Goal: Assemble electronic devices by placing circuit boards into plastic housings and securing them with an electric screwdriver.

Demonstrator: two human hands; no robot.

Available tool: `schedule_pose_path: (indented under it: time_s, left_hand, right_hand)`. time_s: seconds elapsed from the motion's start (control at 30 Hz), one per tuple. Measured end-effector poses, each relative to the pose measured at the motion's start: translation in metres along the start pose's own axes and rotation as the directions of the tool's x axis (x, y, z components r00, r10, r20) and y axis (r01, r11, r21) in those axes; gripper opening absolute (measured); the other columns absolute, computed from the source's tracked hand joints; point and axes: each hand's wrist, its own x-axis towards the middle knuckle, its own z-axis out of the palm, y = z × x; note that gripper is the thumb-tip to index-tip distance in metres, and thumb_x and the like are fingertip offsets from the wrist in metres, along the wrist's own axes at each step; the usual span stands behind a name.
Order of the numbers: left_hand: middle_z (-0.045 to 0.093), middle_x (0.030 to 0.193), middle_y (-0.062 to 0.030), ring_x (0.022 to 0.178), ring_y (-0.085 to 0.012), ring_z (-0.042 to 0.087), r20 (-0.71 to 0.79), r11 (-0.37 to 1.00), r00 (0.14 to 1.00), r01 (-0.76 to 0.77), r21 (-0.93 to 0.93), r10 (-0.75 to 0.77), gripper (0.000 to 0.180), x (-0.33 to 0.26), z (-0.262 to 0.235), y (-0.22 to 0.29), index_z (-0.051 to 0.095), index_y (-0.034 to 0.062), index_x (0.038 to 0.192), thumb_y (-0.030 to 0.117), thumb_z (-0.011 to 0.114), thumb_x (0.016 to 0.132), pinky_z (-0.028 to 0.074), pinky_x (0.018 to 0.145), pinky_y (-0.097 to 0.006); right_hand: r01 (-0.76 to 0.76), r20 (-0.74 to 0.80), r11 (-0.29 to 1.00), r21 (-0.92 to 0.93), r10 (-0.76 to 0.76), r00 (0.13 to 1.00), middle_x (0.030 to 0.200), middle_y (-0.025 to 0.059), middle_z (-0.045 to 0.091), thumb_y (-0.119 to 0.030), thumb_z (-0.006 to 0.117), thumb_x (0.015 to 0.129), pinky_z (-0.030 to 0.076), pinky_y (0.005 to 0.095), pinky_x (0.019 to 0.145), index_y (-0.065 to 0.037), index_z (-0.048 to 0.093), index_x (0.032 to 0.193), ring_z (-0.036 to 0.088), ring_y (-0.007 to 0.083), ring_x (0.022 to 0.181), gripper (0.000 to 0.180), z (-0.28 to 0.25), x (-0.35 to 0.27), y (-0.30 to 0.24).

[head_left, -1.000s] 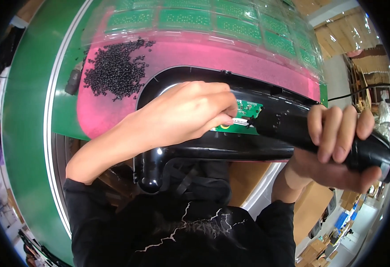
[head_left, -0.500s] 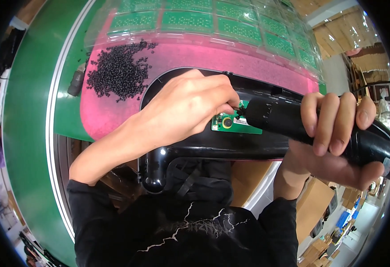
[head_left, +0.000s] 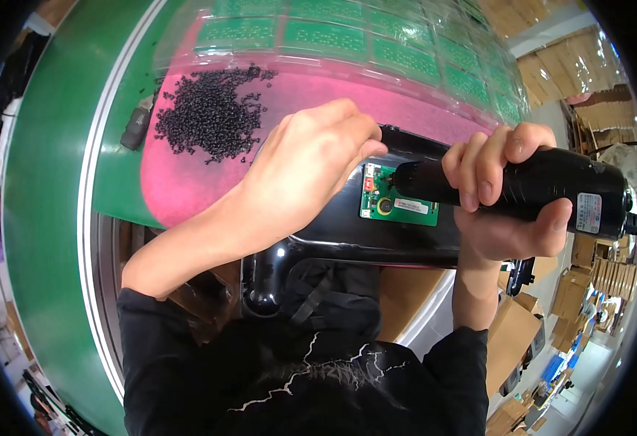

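My right grip [head_left: 498,234] is clamped around a black power driver [head_left: 551,178], its nose slanting over the upper-left part of a green circuit board [head_left: 409,216]. Small dark bits cluster at that nose; I cannot tell whether the bit touches the board. My left grip [head_left: 311,156] has thumb and forefinger drawn together just beside the board's upper-left corner; whether anything is pinched there is hidden from me.

The board lies in the hollow of a black housing [head_left: 325,225]. To work the driver well here, I would raise its tail until it stands square to the board, press straight down and stop when resistance builds, since a leaning bit could slip and scrape the round component. I would also have the left fingertips steady the board, clear of the bit.

Further out, a clear tray [head_left: 318,65] is divided into compartments, with a green board showing in many of them. A heap of tiny black screws [head_left: 209,112] sits loose on a pink mat [head_left: 318,87], in no container, on the green tabletop [head_left: 49,182]. Beyond my right arm are cardboard cartons [head_left: 514,334]; their contents I cannot make out.
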Motion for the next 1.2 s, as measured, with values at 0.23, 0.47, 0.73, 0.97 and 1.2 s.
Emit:
schedule_pose_path:
  time_s: [0.23, 0.47, 0.73, 0.97, 1.2]
  left_hand:
    - [0.056, 0.075, -0.0195, 0.068, -0.0386, 0.058, 0.006, 0.985, 0.991, 0.136, 0.103, -0.137, 0.015, 0.001, -0.001, 0.007, 0.055, -0.0042, 0.083, 0.006, 0.065, 0.086, 0.044, 0.057, -0.042]
    - [0.057, 0.075, -0.0176, 0.067, -0.0367, 0.059, 0.020, 0.992, 0.992, 0.126, -0.016, -0.126, 0.019, -0.002, 0.000, -0.001, 0.054, -0.0035, 0.083, 0.007, 0.069, 0.082, 0.046, 0.058, -0.040]
    - [0.062, 0.077, -0.0122, 0.070, -0.0320, 0.063, 0.226, 0.985, 0.959, -0.168, -0.038, 0.172, 0.016, -0.001, 0.007, -0.008, 0.060, -0.0007, 0.082, 0.010, 0.071, 0.078, 0.049, 0.059, -0.039]
    - [0.064, 0.080, -0.0103, 0.069, -0.0293, 0.064, 0.200, 0.969, 0.955, -0.191, -0.157, 0.220, 0.019, -0.001, 0.002, -0.002, 0.061, 0.0008, 0.086, 0.011, 0.074, 0.076, 0.051, 0.059, -0.036]
    - [0.068, 0.088, -0.0123, 0.078, -0.0298, 0.068, 0.080, 0.933, 0.930, -0.360, -0.011, 0.360, 0.037, -0.001, 0.001, 0.001, 0.063, -0.0010, 0.091, 0.012, 0.082, 0.063, 0.056, 0.063, -0.034]
  right_hand:
    - [-0.157, 0.109, 0.984, -0.082, 0.165, 0.980, 0.061, -0.0006, 0.046, -0.062, 0.063, 0.080, 0.033, 0.0239, 0.048, -0.007, 0.044, 0.090, 0.041, 0.0087, 0.048, 0.059, 0.008, 0.012, 0.003]
    - [-0.110, 0.013, 0.965, -0.239, 0.116, 0.993, 0.062, -0.0019, 0.045, -0.060, 0.063, 0.080, 0.035, 0.0245, 0.050, -0.004, 0.048, 0.097, 0.042, 0.0085, 0.050, 0.061, 0.025, 0.006, 0.005]
    - [0.112, 0.031, 0.969, 0.218, -0.122, 0.992, 0.067, -0.0018, 0.049, -0.055, 0.058, 0.084, 0.033, 0.0248, 0.053, -0.007, 0.049, 0.097, 0.042, 0.0079, 0.050, 0.050, 0.006, 0.006, -0.021]
    - [0.096, 0.054, 0.952, 0.292, -0.117, 0.992, 0.066, -0.0019, 0.047, -0.052, 0.060, 0.083, 0.033, 0.0233, 0.055, -0.007, 0.048, 0.096, 0.042, 0.0075, 0.051, 0.048, 0.004, 0.000, -0.038]
    - [0.105, -0.192, 0.969, 0.222, -0.062, 0.979, 0.065, -0.0033, 0.045, -0.057, 0.054, 0.085, 0.034, 0.0233, 0.057, -0.009, 0.048, 0.096, 0.040, 0.0063, 0.051, 0.050, 0.015, -0.006, -0.027]
